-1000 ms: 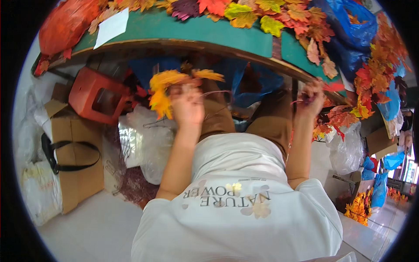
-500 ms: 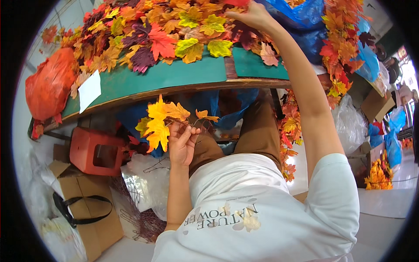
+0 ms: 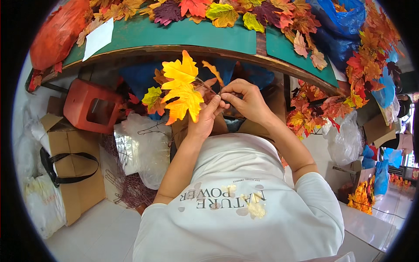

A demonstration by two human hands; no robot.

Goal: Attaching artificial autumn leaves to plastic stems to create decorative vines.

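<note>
A sprig of artificial maple leaves (image 3: 182,101), yellow-orange with a greener leaf at its left side, is held in front of my lap. My left hand (image 3: 203,114) pinches its thin dark stem, thumb uppermost. My right hand (image 3: 248,99) meets the left fingertips, its thumb and forefinger closed on the stem. A narrow orange leaf (image 3: 214,72) stands up just beyond the fingers, seen nearly edge-on. The stem's lower end is partly hidden by both hands.
Loose artificial leaves (image 3: 222,14) cover the far part of the green tabletop (image 3: 183,36). Blue plastic bags (image 3: 334,39) and a leaf garland (image 3: 364,65) are at right. A red stool (image 3: 72,102), a cardboard box (image 3: 80,179) and brown twigs (image 3: 139,190) lie at left.
My right hand has come back from the leaf pile on the table to the sprig, beside my left hand. The sprig has shifted right and the view has tilted down.
</note>
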